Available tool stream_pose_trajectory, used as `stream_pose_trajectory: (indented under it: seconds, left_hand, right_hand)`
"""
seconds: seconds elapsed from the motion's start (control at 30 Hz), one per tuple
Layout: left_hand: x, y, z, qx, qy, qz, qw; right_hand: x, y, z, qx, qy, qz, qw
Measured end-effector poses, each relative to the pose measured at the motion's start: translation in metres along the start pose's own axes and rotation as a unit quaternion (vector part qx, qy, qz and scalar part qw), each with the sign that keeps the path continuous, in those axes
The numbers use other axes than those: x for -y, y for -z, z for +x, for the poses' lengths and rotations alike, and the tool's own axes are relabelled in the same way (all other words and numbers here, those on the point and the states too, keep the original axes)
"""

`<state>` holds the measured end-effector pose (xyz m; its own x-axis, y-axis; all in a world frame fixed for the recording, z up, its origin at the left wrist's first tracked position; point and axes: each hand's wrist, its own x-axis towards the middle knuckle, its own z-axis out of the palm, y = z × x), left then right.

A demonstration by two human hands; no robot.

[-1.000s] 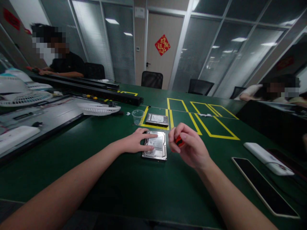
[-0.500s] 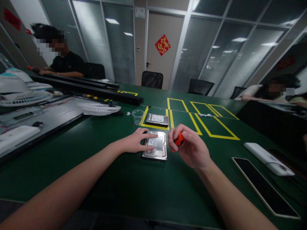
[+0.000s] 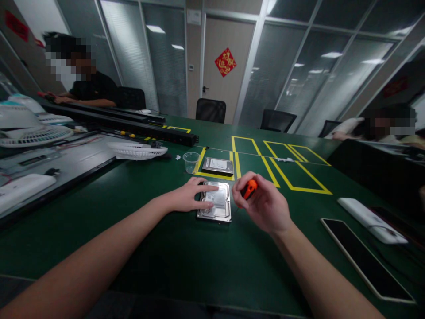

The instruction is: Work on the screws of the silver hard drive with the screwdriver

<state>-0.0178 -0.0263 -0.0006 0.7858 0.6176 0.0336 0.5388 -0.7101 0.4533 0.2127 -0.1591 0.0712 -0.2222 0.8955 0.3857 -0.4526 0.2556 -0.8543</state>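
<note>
A silver hard drive (image 3: 219,204) lies flat on the green table in front of me. My left hand (image 3: 194,195) rests over its left side, fingers spread, two of them lying on the top cover. Just right of the drive, my right hand (image 3: 264,204) is closed round a screwdriver (image 3: 251,188) with an orange and black handle. Its thin shaft points down toward the drive's right edge, and the tip is too faint to place. Behind, a second hard drive (image 3: 218,165) lies within a yellow tape outline, with a clear plastic cup (image 3: 191,163) to its left.
More yellow tape rectangles (image 3: 308,191) mark the table to the right. A phone (image 3: 365,259) and a white power strip (image 3: 372,220) lie at right. Fan parts (image 3: 136,150), a large panel and long black bars (image 3: 159,130) occupy the left. Two people sit across the table.
The screwdriver handle has tilted and turned in my right hand, its orange end now higher and more toward me. My left hand and the drive have not moved.
</note>
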Motion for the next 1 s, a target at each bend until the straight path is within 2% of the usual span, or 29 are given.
stream_pose_trajectory:
  seconds: [0.33,0.77,1.0]
  left_hand:
    - [0.0011,0.0000,0.0001,0.000,0.004,-0.004,1.000]
    - [0.0018,0.0000,0.0002,-0.001,-0.003,-0.004,1.000]
    - [0.0039,-0.0022,0.0016,-0.007,-0.011,0.003,1.000]
  right_hand:
    - [-0.0016,0.0019,-0.0019,0.030,0.006,-0.012,0.999]
    - [0.0006,0.0009,-0.0004,0.002,-0.016,-0.012,1.000]
    - [-0.0010,-0.0007,-0.0018,0.033,-0.003,-0.013,0.999]
